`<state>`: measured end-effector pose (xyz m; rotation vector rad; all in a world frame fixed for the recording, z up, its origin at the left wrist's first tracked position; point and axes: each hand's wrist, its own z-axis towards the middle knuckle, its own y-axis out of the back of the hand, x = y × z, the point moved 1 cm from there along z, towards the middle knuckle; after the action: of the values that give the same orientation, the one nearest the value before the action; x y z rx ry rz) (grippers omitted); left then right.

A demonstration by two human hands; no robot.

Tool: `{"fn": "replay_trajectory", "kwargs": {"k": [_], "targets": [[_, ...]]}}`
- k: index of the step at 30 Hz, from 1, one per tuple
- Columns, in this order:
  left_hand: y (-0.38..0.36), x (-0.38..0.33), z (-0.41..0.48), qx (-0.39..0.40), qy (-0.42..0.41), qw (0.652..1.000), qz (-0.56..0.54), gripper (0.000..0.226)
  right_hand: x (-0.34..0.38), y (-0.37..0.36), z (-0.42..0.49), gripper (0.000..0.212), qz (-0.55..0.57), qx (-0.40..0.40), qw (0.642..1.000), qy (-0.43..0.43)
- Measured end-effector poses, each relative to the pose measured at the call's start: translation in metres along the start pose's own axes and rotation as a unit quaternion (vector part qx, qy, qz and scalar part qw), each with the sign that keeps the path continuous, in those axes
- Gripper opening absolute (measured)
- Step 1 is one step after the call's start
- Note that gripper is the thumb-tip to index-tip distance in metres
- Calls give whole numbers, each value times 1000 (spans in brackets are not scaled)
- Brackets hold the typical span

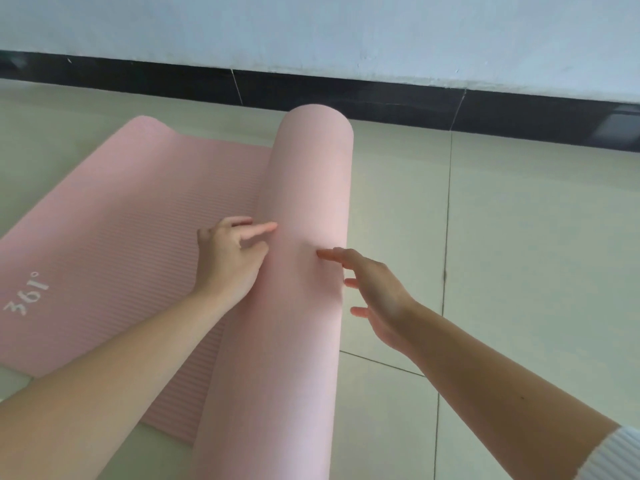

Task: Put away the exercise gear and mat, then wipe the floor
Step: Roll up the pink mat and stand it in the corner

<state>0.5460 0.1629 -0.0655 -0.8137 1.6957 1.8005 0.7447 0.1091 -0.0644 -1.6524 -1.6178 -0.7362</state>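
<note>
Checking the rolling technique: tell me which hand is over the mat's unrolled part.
The left hand: it sits over the ribbed flat part, against the roll. The right hand reaches in from the floor side, fingers straight.

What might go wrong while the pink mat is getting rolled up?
The pink ribbed foam mat is only part rolled, and both the left hand and right hand just touch the roll close together, not gripping. It may spring open, or roll crooked so the ends come out uneven.
</note>
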Motion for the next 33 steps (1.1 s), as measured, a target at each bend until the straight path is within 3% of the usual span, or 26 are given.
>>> {"fn": "replay_trajectory", "kwargs": {"k": [2, 4, 6, 8, 11, 14, 19, 23, 27, 33], "targets": [[5, 11, -3, -2, -1, 1000, 24, 31, -2, -8, 3, 30, 46, -1, 999, 5], [10, 21, -7, 26, 0, 998, 63, 61, -3, -11, 7, 29, 120, -21, 993, 2], [17, 33, -9, 45, 37, 998, 38, 72, -9, -15, 13, 34, 182, -32, 983, -7], [25, 40, -7, 53, 103, 992, -53, 59, -15, -21, 18, 42, 199, -33, 979, -23], [26, 41, -5, 85, 148, 977, -126, 44, -20, -31, 25, 40, 96, -25, 994, -40], [22, 40, -6, 101, 149, 974, -136, 45, -27, -34, 30, 33, 36, -43, 996, -66], [18, 29, -10, 111, 137, 972, -157, 49, -40, -33, 25, 37, 126, -4, 985, -115], [6, 12, -15, 137, 121, 969, -166, 53, -37, -16, 19, 37, 138, -25, 983, -118], [-19, -17, -28, 172, 99, 965, -173, 61, -37, 25, 5, 25, 131, -45, 984, -113], [-73, -62, -54, 238, 29, 964, -116, 62, -52, 108, -23, 37, 122, -105, 980, -113]]}}
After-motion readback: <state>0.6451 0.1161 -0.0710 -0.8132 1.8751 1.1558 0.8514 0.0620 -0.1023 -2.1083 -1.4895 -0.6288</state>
